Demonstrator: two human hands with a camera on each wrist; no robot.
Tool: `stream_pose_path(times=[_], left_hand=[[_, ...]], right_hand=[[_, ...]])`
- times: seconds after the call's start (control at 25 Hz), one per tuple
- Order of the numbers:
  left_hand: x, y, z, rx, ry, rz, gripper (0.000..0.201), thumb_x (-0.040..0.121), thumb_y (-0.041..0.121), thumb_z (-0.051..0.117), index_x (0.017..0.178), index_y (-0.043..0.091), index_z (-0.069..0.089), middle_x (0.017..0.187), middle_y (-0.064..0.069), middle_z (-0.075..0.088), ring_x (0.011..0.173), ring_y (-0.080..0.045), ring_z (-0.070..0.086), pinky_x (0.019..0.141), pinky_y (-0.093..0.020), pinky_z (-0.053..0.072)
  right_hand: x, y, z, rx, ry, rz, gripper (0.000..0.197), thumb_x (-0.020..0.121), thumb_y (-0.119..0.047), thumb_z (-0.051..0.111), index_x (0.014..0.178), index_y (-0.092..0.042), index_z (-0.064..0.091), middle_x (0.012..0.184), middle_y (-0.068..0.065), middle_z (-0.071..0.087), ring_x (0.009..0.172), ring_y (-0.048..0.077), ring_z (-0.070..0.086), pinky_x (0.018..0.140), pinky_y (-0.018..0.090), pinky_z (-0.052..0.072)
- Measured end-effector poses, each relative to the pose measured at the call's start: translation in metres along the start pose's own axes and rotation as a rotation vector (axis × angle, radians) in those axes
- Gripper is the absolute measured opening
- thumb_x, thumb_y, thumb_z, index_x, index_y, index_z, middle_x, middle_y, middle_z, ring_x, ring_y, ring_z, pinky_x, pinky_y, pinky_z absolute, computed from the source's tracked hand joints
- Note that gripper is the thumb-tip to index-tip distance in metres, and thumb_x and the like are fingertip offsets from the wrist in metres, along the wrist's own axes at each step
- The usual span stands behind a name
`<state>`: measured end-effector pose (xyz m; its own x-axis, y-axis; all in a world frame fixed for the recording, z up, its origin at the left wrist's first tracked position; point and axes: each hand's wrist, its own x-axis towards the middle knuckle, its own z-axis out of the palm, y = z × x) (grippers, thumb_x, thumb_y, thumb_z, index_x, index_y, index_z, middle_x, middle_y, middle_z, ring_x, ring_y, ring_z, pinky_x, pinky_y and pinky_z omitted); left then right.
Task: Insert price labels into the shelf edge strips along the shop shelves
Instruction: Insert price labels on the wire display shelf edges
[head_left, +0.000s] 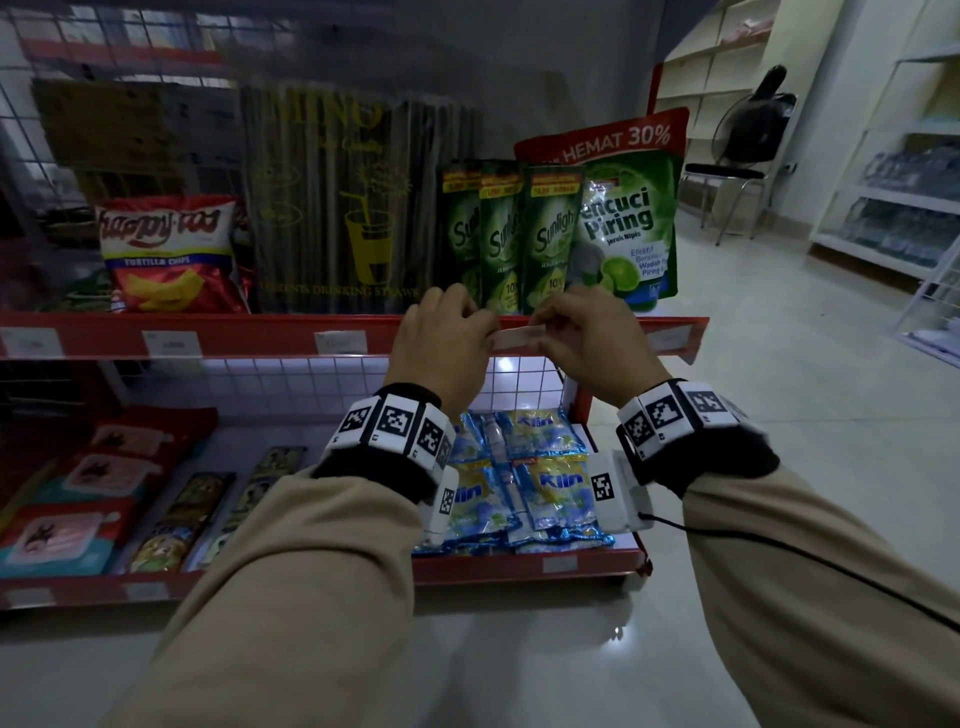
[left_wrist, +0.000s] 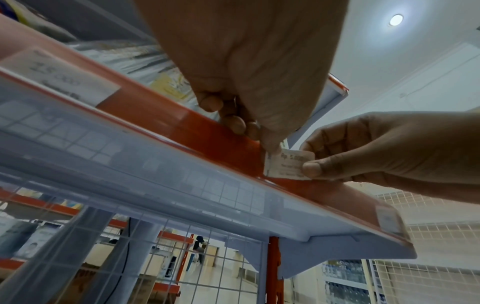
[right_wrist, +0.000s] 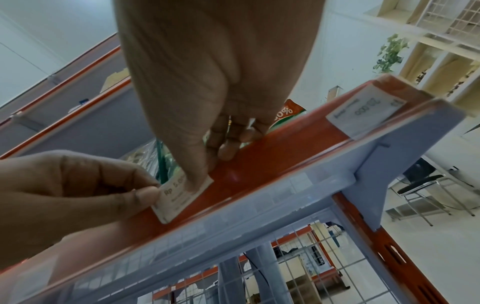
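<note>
Together both hands (head_left: 519, 332) pinch a small white printed price label (left_wrist: 287, 164) against the red strip (left_wrist: 228, 142).

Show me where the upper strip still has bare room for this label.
Bare red strip runs between the third seated label and the left hand, and between the right hand and the end label. The left end is crowded with labels. Both hands pinch the new label.

Price label (left_wrist: 287, 164) print partly under thumbs, maybe "Rp 5.000"; other strip labels (head_left: 340, 342) too blurred to read.
</note>
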<state>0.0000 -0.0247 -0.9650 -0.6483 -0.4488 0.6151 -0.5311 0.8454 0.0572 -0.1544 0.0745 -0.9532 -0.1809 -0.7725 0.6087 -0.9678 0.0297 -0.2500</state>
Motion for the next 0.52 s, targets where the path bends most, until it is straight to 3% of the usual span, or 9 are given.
stream_pose_path(times=[0.16,0.28,0.52], left_hand=[[0.0013,0.0026,-0.0031,0.051,-0.021,0.009,0.023,0.095,0.025,0.049,0.107,0.014,0.066,0.103,-0.006,0.052,0.096,-0.026,0.045,0.08,-0.037,0.036],[0.0023,0.004,-0.0058,0.095,-0.035,0.017,0.023,0.095,0.025,0.048,0.106,0.015,0.067,0.102,-0.006,0.051,0.096,-0.025,0.045,0.079,-0.036,0.035],[0.0007,0.0038,-0.0063,0.069,-0.056,0.004,0.024,0.098,0.028,0.044,0.113,0.014,0.057,0.11,-0.007,0.051,0.1,-0.026,0.045,0.082,-0.037,0.039]], right_hand=[[0.0022,-0.0021,0.0005,-0.106,-0.059,0.01,0.021,0.084,-0.024,0.068,0.102,-0.014,0.069,0.098,0.009,0.06,0.098,0.027,0.05,0.081,0.035,0.039],[-0.0019,-0.003,0.0021,-0.121,-0.015,-0.012,0.02,0.083,-0.021,0.068,0.101,-0.011,0.068,0.097,0.012,0.059,0.096,0.031,0.051,0.079,0.033,0.036],[-0.0006,-0.0044,0.0022,-0.179,-0.066,0.015,0.019,0.085,-0.024,0.067,0.1,-0.013,0.069,0.099,0.01,0.058,0.099,0.028,0.049,0.082,0.035,0.037]])
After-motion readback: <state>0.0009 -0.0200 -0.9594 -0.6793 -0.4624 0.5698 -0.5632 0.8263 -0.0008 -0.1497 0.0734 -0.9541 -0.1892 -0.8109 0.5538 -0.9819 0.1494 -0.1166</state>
